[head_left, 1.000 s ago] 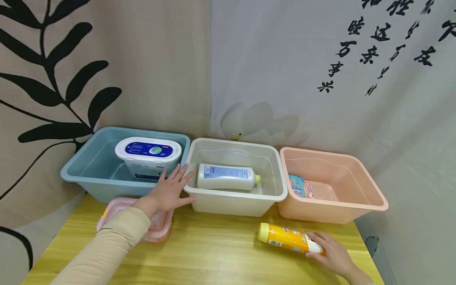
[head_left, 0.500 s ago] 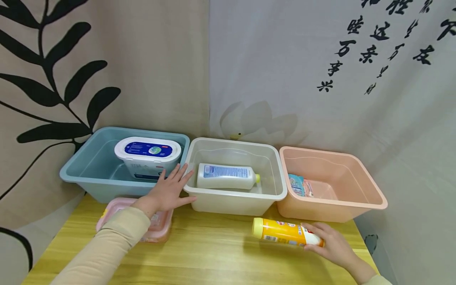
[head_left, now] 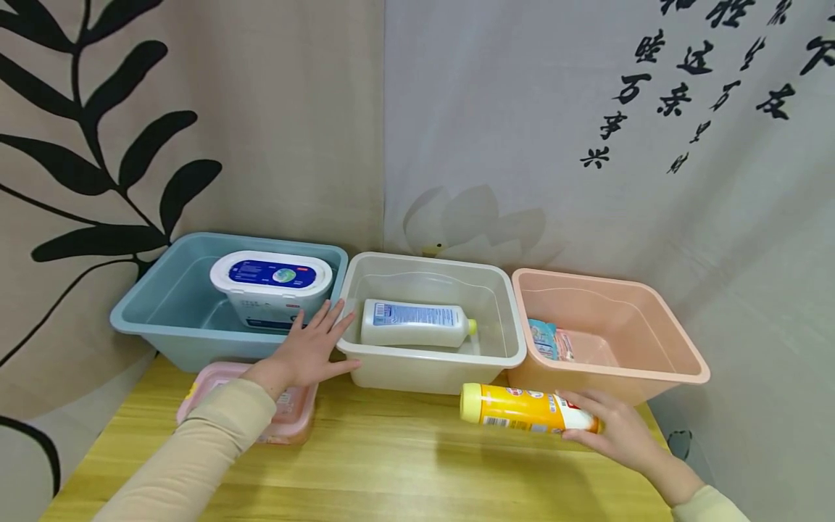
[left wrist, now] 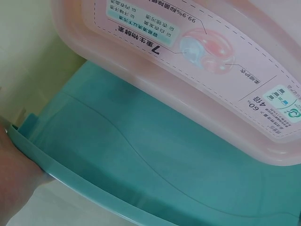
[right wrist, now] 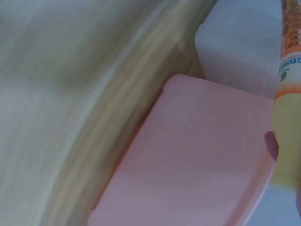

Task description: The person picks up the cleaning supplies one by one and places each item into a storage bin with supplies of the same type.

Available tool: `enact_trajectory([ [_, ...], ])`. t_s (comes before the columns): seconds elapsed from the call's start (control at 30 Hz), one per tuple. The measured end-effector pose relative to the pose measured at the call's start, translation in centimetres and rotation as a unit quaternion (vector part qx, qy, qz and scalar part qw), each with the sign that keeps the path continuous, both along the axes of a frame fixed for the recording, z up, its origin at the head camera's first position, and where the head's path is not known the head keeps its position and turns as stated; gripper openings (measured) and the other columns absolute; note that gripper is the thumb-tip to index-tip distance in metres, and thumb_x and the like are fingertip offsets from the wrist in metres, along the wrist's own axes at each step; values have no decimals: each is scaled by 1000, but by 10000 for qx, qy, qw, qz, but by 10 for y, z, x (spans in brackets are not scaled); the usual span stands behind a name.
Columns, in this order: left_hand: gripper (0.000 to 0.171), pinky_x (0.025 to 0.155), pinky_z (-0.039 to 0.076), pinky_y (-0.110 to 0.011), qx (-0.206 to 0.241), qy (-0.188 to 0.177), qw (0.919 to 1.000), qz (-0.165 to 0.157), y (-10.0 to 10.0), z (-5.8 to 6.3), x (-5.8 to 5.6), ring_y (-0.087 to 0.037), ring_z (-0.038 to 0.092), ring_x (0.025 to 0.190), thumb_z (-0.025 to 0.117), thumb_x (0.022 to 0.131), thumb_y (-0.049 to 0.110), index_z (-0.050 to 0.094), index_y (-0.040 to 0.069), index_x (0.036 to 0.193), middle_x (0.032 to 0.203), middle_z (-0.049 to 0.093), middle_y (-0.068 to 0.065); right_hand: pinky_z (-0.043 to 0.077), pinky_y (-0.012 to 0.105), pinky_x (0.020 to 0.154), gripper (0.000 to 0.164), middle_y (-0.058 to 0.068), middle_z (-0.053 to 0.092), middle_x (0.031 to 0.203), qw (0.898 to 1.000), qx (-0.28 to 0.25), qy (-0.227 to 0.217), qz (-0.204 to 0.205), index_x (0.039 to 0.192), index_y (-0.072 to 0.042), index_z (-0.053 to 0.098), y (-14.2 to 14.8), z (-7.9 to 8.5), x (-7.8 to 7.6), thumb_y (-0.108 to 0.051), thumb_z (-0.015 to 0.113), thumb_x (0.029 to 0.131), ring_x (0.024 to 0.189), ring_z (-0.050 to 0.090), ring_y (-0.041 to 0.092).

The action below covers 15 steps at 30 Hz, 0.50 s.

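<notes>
My right hand [head_left: 616, 431] grips a yellow bottle [head_left: 512, 407] with a pale yellow cap by its white end, above the table and in front of the bins. In the right wrist view one end of the bottle [right wrist: 288, 117] shows at the right edge, with a fingertip against it. My left hand [head_left: 305, 355] is spread with straight fingers across the adjoining rims of the blue bin [head_left: 140, 325] and the white bin [head_left: 417, 373]. Below that arm, a flat pink lidded box [head_left: 296, 424] lies on the table, partly hidden by the sleeve.
Inside the blue bin stands a white lidded tub [head_left: 274, 301]. A white bottle [head_left: 417, 333] with a yellow-green cap lies in the white bin. The peach bin [head_left: 593, 388] at the right holds small blue and pink packets [head_left: 550, 341]. Curtains [head_left: 293, 130] hang behind the wooden table [head_left: 391, 471].
My right hand has raised the yellow bottle and carried it slightly toward the bins; the bottle has turned closer to level. My left hand has stayed in place.
</notes>
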State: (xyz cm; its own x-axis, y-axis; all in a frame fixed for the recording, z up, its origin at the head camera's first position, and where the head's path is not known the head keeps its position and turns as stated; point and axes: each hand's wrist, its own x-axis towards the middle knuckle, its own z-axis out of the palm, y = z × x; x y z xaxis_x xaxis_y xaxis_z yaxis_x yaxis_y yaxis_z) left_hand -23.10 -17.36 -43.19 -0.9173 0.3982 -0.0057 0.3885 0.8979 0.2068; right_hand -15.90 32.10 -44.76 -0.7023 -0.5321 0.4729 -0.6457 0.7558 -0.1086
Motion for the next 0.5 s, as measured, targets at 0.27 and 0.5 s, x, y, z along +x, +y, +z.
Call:
enact_trajectory([
  [0.27,88,108,6,-70,19,-72,10000,1,-1,-1,-2,-38,5,145,51,84,63,18,14,151,158,7,-13,50,23,58,62,8,67,100,9997,138,193,-21,112,-14,67,-4,19,-5,-41,84,58,79,62,19],
  [0.5,89,108,7,-70,16,-39,10000,-15,0,2,1,-39,7,144,51,84,64,20,14,150,158,10,-15,45,10,66,64,3,65,101,9992,-39,321,231,113,-14,67,-8,29,-14,-37,85,56,81,59,15],
])
